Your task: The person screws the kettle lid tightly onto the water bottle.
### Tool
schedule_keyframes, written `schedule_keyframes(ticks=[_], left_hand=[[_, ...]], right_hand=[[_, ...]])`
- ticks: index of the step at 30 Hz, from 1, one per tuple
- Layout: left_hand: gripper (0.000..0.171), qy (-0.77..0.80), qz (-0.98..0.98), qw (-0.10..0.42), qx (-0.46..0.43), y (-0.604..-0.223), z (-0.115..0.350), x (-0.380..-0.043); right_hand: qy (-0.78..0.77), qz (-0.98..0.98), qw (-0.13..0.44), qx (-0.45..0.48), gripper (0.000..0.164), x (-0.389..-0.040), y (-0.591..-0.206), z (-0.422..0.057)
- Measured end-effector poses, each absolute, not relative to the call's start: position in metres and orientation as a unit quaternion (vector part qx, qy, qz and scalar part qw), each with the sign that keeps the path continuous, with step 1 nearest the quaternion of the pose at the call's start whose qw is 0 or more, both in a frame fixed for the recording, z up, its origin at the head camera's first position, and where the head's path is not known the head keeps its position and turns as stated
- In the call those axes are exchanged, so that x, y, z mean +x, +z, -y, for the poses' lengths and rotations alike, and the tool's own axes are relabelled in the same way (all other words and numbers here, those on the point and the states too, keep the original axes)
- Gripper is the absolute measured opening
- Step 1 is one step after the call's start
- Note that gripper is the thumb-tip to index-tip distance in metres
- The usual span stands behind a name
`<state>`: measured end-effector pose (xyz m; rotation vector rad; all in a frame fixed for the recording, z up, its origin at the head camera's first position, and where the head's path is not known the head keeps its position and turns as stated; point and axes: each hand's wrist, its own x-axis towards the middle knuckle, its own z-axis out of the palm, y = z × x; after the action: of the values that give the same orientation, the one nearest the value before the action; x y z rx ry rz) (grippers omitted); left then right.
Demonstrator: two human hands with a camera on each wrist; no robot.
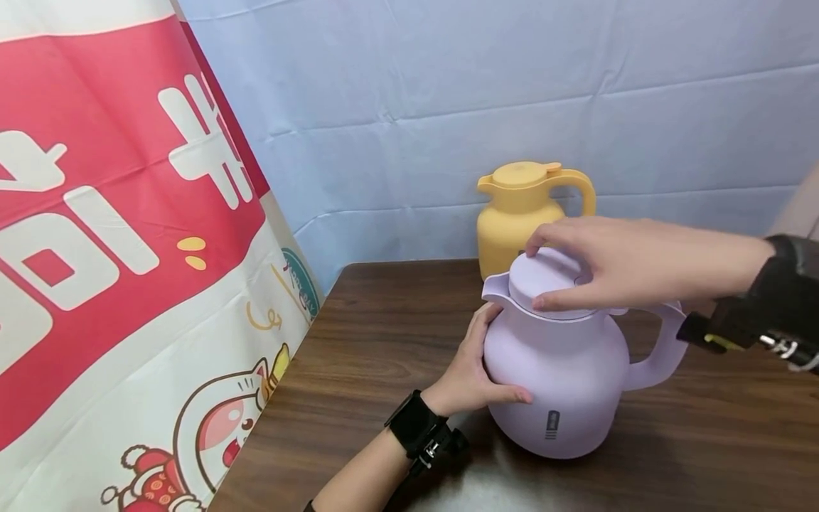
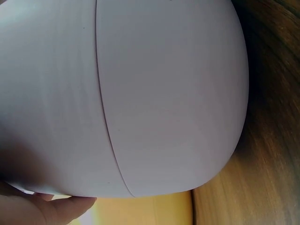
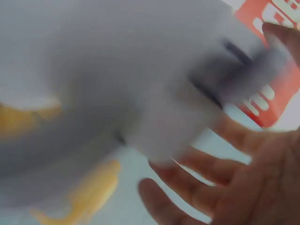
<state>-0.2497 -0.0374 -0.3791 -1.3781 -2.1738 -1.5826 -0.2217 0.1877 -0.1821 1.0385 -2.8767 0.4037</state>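
Note:
A lilac thermos jug stands upright on the wooden table, its spout to the left and its handle to the right. My left hand grips the left side of the body, thumb across the front. In the left wrist view the jug's smooth wall fills most of the picture, with fingertips at its edge. From above, my right hand holds the round lid, thumb at the near rim and fingers at the far rim. The lid sits in the jug's neck. The right wrist view is blurred, showing spread fingers.
Behind the lilac jug stands a yellow jug of similar shape, partly covered by it. A pale blue cloth hangs behind the table. On the left hangs a red and white printed cloth, beside the table's edge.

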Motion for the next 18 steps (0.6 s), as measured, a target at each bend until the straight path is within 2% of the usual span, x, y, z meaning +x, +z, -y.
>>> schedule_keyframes(ticks=[9, 13, 18], left_hand=[[0.108, -0.528, 0.721, 0.051, -0.447, -0.378, 0.038, -0.249], [0.106, -0.529, 0.718, 0.050, -0.450, -0.369, 0.039, -0.243], [0.104, -0.529, 0.713, 0.048, -0.458, -0.354, 0.039, -0.232]], right_hand=[[0.127, 0.904, -0.126, 0.389, 0.061, -0.245, -0.156, -0.206], [0.101, 0.885, -0.161, 0.425, 0.063, -0.253, -0.153, -0.200], [0.071, 0.882, -0.161, 0.437, 0.063, -0.255, -0.152, -0.194]])
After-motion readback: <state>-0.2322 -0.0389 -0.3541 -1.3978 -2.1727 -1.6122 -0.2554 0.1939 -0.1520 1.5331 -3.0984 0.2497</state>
